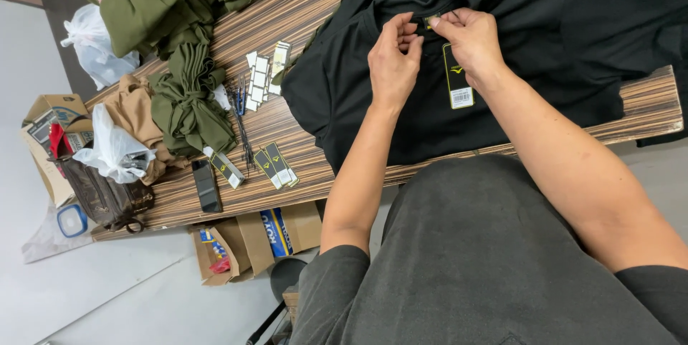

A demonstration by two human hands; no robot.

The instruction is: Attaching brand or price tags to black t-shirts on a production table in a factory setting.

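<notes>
A black garment point(545, 37) lies spread on a striped wooden table point(287, 194). My left hand point(393, 58) pinches the fabric at the garment's neckline. My right hand point(469, 38) pinches the same spot, at the small label inside the collar. A black hang tag point(456, 80) with a white barcode patch lies on the garment just below my right hand. Whether a thread or pin is between my fingers cannot be made out.
Loose hang tags point(276, 166) and white tags point(261, 73) lie on the table beside thin plastic ties point(244, 126) and a dark phone point(206, 185). Olive garments point(190, 105), a tan one point(136, 112), plastic bags, a brown bag point(104, 198) and cardboard boxes point(247, 245) stand left.
</notes>
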